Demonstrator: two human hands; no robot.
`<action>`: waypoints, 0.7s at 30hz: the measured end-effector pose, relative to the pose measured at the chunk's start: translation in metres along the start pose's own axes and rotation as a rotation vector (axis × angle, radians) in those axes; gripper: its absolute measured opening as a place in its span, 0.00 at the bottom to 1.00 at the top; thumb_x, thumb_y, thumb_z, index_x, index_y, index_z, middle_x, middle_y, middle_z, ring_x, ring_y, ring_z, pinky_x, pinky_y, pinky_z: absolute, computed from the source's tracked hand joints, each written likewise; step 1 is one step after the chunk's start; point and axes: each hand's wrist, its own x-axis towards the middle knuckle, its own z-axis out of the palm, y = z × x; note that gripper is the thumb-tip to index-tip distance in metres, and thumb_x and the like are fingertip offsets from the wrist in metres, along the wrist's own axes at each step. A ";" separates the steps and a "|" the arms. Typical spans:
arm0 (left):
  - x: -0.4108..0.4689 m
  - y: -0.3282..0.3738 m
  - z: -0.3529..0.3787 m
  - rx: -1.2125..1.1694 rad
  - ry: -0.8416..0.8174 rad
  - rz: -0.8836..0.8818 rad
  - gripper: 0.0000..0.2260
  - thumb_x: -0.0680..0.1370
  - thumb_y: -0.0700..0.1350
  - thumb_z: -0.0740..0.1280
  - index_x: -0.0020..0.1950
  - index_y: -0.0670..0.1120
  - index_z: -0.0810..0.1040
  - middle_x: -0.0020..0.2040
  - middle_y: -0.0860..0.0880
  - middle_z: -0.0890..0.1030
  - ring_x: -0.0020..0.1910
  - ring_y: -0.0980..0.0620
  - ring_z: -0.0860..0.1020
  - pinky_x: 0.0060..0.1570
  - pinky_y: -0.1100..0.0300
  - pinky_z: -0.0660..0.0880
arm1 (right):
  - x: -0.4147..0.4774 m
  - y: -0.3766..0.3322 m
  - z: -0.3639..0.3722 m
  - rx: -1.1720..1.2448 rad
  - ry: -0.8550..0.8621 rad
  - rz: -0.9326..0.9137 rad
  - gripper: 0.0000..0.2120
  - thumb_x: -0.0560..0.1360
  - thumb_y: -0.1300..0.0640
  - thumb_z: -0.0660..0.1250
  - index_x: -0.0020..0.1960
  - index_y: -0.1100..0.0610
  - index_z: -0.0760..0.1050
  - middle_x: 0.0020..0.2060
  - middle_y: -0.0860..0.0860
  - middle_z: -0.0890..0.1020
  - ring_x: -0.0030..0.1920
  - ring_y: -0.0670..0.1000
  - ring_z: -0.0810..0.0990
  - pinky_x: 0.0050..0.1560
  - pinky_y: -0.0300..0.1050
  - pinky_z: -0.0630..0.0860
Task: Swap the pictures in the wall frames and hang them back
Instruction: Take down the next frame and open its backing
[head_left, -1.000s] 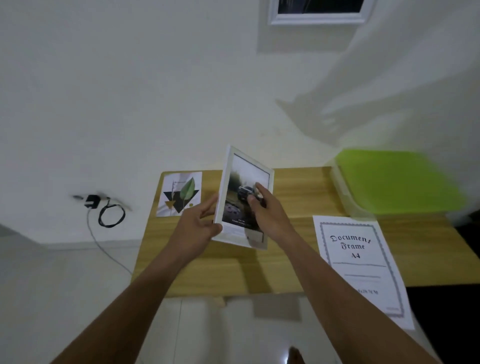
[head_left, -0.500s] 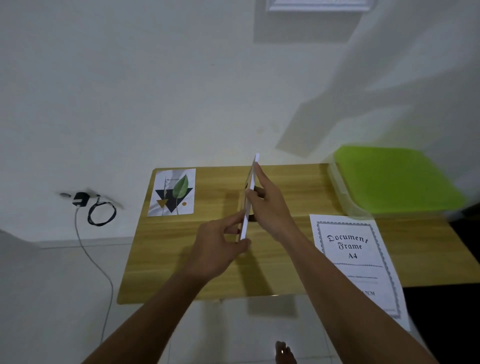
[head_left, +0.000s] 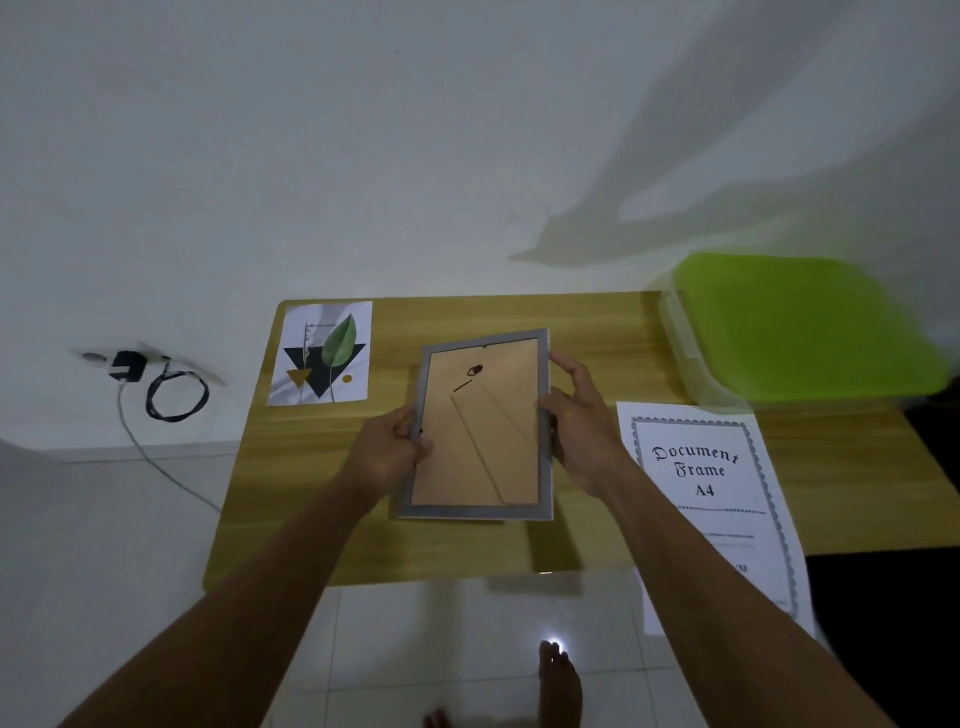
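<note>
A small picture frame (head_left: 480, 441) with a grey border is held back side up just over the wooden table (head_left: 363, 530). Its brown backing board, a hanging hook and a stand leg face me; the picture inside is hidden. My left hand (head_left: 387, 452) grips the frame's left edge. My right hand (head_left: 576, 431) holds the right edge with curled fingers. A loose leaf print (head_left: 322, 353) lies at the table's far left corner. A white "Document Frame A4" sheet (head_left: 711, 499) lies to the right, hanging over the table's front edge.
A clear box with a green lid (head_left: 800, 327) stands at the table's far right. A black charger with a coiled cable (head_left: 156, 384) sits on the wall at left. The white wall rises behind. My bare foot (head_left: 558, 680) stands on the tiled floor.
The frame has been flipped: first its car picture faced me, then it stood edge-on, and now its back faces up, lower over the table. The wall frame above has left view.
</note>
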 end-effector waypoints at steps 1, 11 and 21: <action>0.004 -0.005 0.000 0.001 0.003 0.004 0.27 0.76 0.35 0.69 0.75 0.43 0.66 0.48 0.51 0.81 0.47 0.53 0.79 0.48 0.60 0.77 | 0.003 0.006 -0.002 -0.014 -0.003 0.024 0.25 0.79 0.63 0.57 0.65 0.34 0.69 0.40 0.58 0.76 0.41 0.56 0.71 0.41 0.52 0.69; 0.024 -0.038 0.017 0.245 0.156 0.115 0.33 0.69 0.42 0.77 0.72 0.44 0.70 0.50 0.49 0.78 0.51 0.49 0.78 0.49 0.59 0.71 | 0.031 0.042 -0.012 -0.397 -0.072 0.043 0.35 0.76 0.74 0.62 0.78 0.52 0.59 0.52 0.48 0.77 0.46 0.43 0.77 0.50 0.37 0.74; 0.050 -0.062 0.028 0.346 0.160 0.095 0.31 0.71 0.46 0.76 0.72 0.48 0.70 0.53 0.50 0.79 0.50 0.52 0.77 0.46 0.63 0.70 | 0.053 0.063 -0.008 -0.771 -0.052 -0.058 0.26 0.72 0.75 0.59 0.67 0.58 0.73 0.51 0.55 0.79 0.49 0.52 0.77 0.36 0.33 0.67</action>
